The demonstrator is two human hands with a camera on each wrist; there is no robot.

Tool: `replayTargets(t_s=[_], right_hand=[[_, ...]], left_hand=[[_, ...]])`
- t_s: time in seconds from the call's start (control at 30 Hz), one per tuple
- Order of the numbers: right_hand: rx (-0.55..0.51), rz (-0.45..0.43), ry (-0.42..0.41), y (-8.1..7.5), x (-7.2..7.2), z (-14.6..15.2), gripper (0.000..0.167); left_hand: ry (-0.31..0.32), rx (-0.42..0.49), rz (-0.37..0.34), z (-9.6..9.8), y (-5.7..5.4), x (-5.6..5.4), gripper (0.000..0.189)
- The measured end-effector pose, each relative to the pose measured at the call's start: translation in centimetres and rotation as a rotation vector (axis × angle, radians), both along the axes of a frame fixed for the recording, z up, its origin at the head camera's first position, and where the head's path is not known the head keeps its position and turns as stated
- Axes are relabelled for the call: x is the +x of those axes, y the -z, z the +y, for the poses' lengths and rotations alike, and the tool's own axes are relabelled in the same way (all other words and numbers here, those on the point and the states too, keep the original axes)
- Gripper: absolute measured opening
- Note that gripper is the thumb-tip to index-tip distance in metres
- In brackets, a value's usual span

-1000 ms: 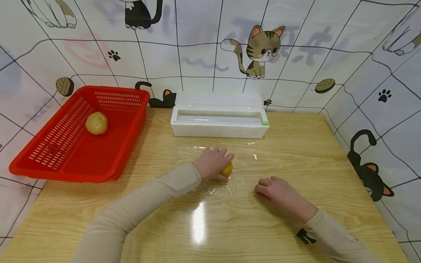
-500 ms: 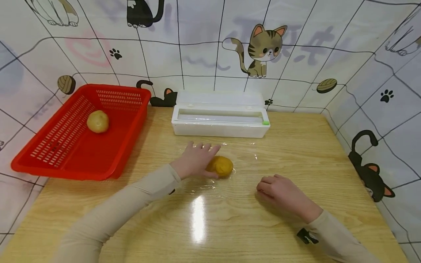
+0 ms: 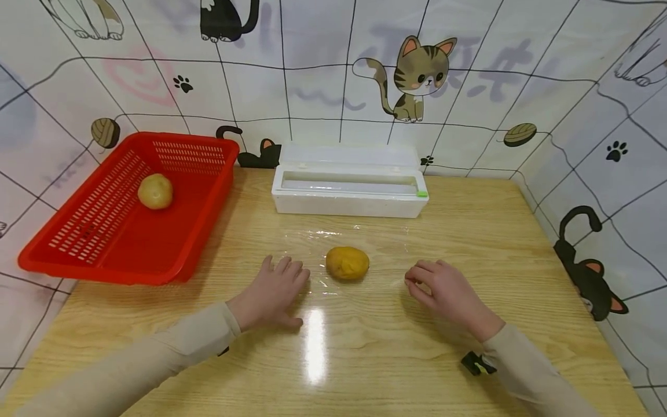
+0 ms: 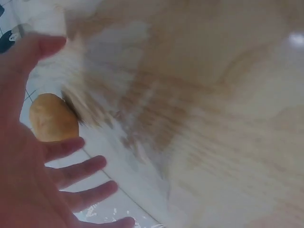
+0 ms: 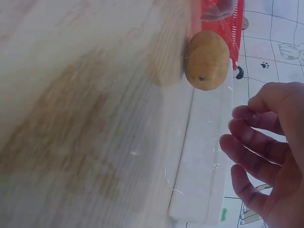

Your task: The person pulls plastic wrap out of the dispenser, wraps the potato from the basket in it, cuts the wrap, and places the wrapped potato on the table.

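A yellow potato (image 3: 347,263) lies on a thin sheet of clear cling film (image 3: 323,234), spread on the wooden table and visible mostly by its glints. To its left, my left hand (image 3: 272,295) hovers with fingers spread, touching nothing. The left wrist view shows the potato (image 4: 53,118) beyond that hand's palm. On the other side my right hand (image 3: 443,294) has thumb and forefinger together; they seem to pinch the film's right edge, with a faint glint at the fingertips in the right wrist view. The potato (image 5: 207,61) stands apart from this hand.
A red plastic basket (image 3: 182,231) at the left holds a paler potato (image 3: 155,191). At the back stands a white cling film box (image 3: 349,207) with its lid up and a roll inside. Cat-patterned cloth (image 3: 312,87) walls off the table's back and sides.
My left hand has let go of the potato and drawn back left and toward me, leaving it on the film. My right hand stays nearly in place, thumb and forefinger now more plainly together.
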State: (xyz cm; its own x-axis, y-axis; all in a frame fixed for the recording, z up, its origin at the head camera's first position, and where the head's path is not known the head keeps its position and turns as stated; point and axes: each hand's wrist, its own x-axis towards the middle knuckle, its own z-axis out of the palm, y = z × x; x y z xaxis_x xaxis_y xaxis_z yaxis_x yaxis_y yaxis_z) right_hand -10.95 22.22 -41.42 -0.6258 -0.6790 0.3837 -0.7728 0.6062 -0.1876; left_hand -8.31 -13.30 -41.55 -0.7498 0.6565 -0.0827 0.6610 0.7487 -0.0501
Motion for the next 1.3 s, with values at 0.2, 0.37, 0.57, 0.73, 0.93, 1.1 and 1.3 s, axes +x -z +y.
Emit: replayTargets(t_s=[0.2, 0.37, 0.57, 0.73, 0.93, 1.1, 1.3], right_hand=[[-0.094, -0.083, 0.06, 0.0, -0.6, -0.4, 0.01], [-0.183, -0.155, 0.085, 0.5, -0.6, -0.5, 0.013], [-0.241, -0.257, 0.126, 1.3, -0.9, -0.5, 0.011], [-0.231, -0.314, 0.172, 1.8, -1.3, -0.5, 0.009], [-0.237, -0.349, 0.231, 2.1, -1.6, -1.0, 0.01], [-0.256, -0.426, 0.3, 2.2, -1.8, -1.4, 0.013], [-0.345, -0.556, 0.351, 2.5, -2.1, -1.2, 0.014]], left_hand=[[0.036, 0.08, 0.014, -0.5, 0.6, 0.3, 0.057], [0.022, 0.09, -0.056, -1.3, 0.6, 0.2, 0.048], [0.021, 0.2, -0.128, -2.7, 0.7, -0.2, 0.034], [0.01, 0.305, -0.2, -3.4, 0.6, -1.1, 0.031], [-0.018, 0.435, -0.296, -4.1, 0.2, -2.6, 0.012], [-0.028, 0.542, -0.307, -4.5, 0.4, -3.9, 0.015], [-0.038, 0.627, -0.369, -4.9, 0.4, -5.1, 0.015]])
